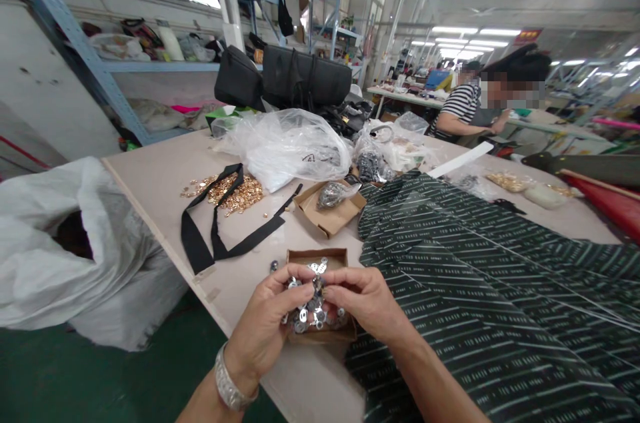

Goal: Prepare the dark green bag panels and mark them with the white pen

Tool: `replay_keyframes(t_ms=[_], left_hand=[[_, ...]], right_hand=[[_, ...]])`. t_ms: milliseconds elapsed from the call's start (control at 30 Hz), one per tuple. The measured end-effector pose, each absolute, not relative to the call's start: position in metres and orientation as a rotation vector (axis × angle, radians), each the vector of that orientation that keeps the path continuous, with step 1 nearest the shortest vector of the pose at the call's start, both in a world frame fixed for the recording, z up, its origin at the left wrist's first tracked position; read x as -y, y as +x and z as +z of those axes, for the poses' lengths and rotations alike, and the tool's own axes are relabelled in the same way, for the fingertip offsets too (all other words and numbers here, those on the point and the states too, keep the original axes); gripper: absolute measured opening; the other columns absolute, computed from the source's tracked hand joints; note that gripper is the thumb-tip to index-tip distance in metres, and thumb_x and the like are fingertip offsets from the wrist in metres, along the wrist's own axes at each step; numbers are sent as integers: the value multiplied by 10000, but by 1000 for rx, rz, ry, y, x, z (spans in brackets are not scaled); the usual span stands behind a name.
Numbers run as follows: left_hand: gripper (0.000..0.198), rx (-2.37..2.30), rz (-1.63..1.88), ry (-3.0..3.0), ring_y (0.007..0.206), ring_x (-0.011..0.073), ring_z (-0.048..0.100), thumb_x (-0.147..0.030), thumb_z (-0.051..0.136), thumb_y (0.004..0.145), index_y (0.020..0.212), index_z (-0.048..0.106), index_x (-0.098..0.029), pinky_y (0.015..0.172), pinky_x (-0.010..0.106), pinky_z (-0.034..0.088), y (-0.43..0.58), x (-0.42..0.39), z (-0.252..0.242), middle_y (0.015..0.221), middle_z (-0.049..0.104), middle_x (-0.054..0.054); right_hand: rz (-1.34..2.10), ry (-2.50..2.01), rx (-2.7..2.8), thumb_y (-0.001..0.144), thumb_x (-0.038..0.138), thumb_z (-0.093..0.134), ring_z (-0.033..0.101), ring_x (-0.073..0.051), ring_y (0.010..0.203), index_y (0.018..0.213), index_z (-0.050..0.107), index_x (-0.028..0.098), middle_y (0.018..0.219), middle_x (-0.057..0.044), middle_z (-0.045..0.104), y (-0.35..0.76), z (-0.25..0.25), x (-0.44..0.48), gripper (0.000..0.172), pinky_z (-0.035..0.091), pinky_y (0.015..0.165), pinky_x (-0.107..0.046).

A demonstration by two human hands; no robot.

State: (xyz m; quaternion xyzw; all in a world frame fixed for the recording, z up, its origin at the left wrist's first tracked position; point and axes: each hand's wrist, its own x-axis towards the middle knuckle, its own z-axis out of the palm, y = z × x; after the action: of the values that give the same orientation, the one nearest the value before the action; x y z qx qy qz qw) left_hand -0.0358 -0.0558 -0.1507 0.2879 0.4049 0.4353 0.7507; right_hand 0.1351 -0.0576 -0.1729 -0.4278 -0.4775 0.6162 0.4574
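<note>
Cardboard box (306,256) holds metal pieces (315,307).

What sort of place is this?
Probably a sewing workshop, perhaps for bags: dark printed fabric spread over a table, silvery metal pieces in a small box, and black bags behind.

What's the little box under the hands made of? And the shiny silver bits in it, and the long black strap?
The box looks like cardboard: brown, dull, with thin straight walls. The silver bits are probably polished metal, because they glint, though coated plastic could look similar. The black strap could be matte fabric, flat and looped; any weave is too small to see.
</note>
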Motion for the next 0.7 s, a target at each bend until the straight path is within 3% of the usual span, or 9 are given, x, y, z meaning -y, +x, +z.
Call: replay_keyframes(t_ms=[300, 400, 500, 700], left_hand=[[429, -874, 1004, 542, 514, 95, 567, -258, 889, 566, 847, 581, -159, 494, 187, 476, -39, 53, -156, 686, 632, -13], [445, -884, 1030, 522, 537, 90, 566, -270, 892, 566, 872, 588, -161, 512, 190, 476, -39, 52, -157, 731, 626, -17], [468, -898, 1056, 541, 588, 103, 581, -309, 889, 587, 917, 588, -167, 543, 198, 482, -36, 53, -157, 769, 637, -1], [472, -918, 1090, 584, 638, 115, 577, -371, 872, 617, 932, 585, -169, 563, 202, 484, -28, 54, -158, 804, 650, 12]], right_hand=[[1384, -1170, 1242, 743, 375, 733, 577, -115, 523, 893, 773, 157, 582, -18, 665, 139, -175, 55, 267, 470, 530, -232], [1213, -1149, 1404, 754, 286, 710, 646, -155, 732, 858, 781, 177, 802, -60, 719, 139, -173, 55, 166, 504, 678, -263], [1217, -1074, 1436, 727, 274, 745, 649, -186, 883, 873, 774, 184, 980, -75, 713, 134, -170, 57, 174, 507, 772, -283], [1376, -1177, 1184, 696, 321, 762, 537, -91, 555, 701, 712, 140, 631, -1, 664, 128, -169, 58, 188, 436, 549, -204]])
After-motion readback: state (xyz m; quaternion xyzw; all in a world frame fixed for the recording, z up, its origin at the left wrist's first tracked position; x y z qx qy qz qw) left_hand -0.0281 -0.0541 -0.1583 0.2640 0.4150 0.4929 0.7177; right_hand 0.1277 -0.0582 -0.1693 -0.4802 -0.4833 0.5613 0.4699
